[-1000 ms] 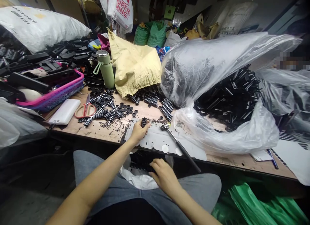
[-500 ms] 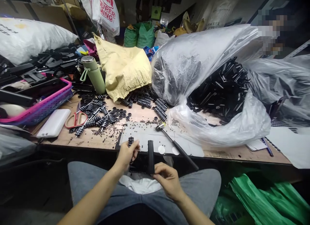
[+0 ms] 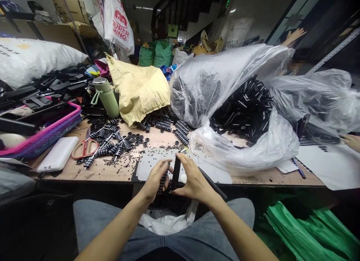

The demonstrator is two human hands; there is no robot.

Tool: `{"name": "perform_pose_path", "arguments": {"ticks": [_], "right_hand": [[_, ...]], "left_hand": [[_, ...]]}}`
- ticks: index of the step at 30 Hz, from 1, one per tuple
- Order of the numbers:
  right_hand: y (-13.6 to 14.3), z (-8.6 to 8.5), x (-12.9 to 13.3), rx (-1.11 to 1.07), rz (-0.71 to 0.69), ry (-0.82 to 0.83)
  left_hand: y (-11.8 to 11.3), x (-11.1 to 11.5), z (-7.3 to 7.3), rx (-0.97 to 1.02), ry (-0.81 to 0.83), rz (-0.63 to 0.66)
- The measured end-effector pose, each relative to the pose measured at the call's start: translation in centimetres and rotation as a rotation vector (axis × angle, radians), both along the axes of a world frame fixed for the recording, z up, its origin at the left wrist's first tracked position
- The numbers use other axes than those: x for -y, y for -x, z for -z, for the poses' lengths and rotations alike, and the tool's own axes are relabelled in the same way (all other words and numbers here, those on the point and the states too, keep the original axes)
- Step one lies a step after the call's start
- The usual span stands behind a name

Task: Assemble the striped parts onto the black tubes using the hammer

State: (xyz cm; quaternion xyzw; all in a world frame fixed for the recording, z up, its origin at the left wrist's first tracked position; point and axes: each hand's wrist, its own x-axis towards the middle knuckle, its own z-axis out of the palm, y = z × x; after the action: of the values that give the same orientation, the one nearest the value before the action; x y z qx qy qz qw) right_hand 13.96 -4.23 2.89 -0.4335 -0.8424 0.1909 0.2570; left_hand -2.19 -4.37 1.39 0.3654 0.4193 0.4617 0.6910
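Observation:
Just over the table's front edge, my left hand (image 3: pixel 154 179) is closed round a slim black roller (image 3: pixel 164 181) dotted with pale marks. Beside it, my right hand (image 3: pixel 194 179) grips a long black plastic strip (image 3: pixel 176 171) between thumb at the bottom and fingers at the top. The strip stands nearly upright, close to the roller; whether they touch I cannot tell. Behind my right hand lies a hammer (image 3: pixel 213 183), partly hidden. Below both hands is a dark container or pile above my lap, its contents unclear.
Dotted rollers with metal rods (image 3: pixel 112 141) and scissors (image 3: pixel 87 149) lie left, near a pink-rimmed basket (image 3: pixel 75 111). A green flask (image 3: pixel 108 99) and yellow sack (image 3: pixel 140 90) stand behind. Black parts (image 3: pixel 243 107) spill from a plastic bag (image 3: pixel 253 156). Another person's hand (image 3: pixel 353 141) shows far right.
My right hand has risen from the strip's lower end and now spans its length. My left hand has come right with the roller, closer to the strip. The head view has shifted slightly.

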Motion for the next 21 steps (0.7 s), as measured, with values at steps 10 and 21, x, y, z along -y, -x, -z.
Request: {"name": "perform_pose_path", "arguments": {"ticks": [10, 21], "right_hand": [[1.3, 0.6, 0.0, -0.228, -0.072, -0.02], [2.1, 1.5, -0.9, -0.211, -0.027, 0.153]], "left_hand": [[-0.6, -1.4, 0.1, 0.093, 0.1, -0.048], [-1.5, -2.3, -0.5, 0.102, 0.275, -0.098]]}}
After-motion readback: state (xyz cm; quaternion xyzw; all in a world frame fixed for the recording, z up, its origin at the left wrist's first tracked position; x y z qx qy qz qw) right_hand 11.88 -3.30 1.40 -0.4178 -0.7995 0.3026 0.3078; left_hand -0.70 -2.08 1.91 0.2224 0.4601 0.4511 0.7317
